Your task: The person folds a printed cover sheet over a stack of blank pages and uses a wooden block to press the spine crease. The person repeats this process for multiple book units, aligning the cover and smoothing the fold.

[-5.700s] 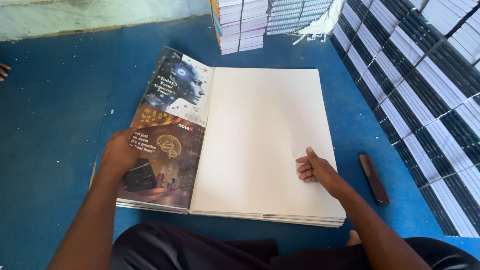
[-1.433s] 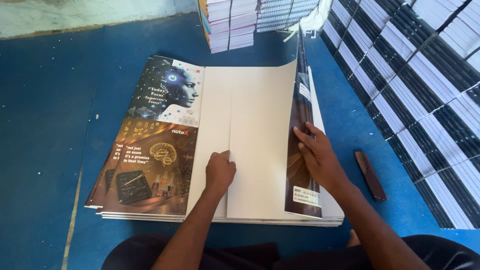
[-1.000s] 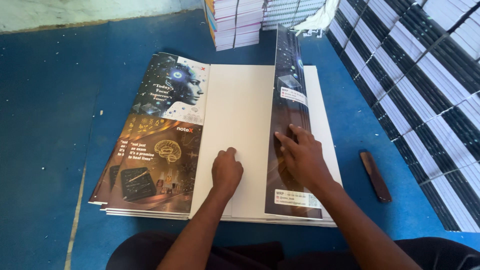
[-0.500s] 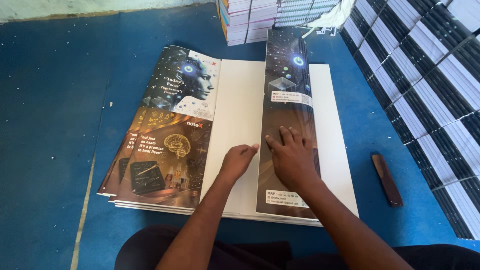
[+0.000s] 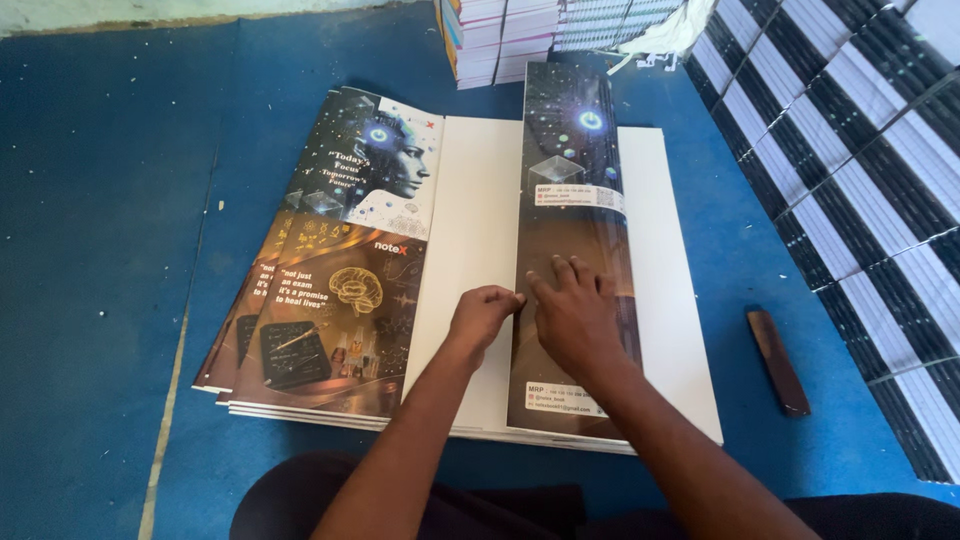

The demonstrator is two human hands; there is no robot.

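Note:
A stack of large printed cover sheets [image 5: 470,260] lies on the blue floor, white side up in the middle. The top sheet's right part is folded over as a long dark printed strip [image 5: 570,230]. My right hand [image 5: 575,315] presses flat on that strip, fingers spread. My left hand [image 5: 482,315] rests just left of the strip's edge on the white surface, fingers curled, holding nothing. Folded sheets with dark printed pictures [image 5: 335,270] lie fanned at the left.
A brown wooden stick [image 5: 778,360] lies on the floor to the right. Rows of stacked black-and-white notebooks [image 5: 860,150] line the right side. More stacked books [image 5: 500,35] stand at the far edge. My legs are at the bottom.
The right hand has folded the sheet's right edge over and laid it flat as a strip. The left hand moved from the left pile to the fold line.

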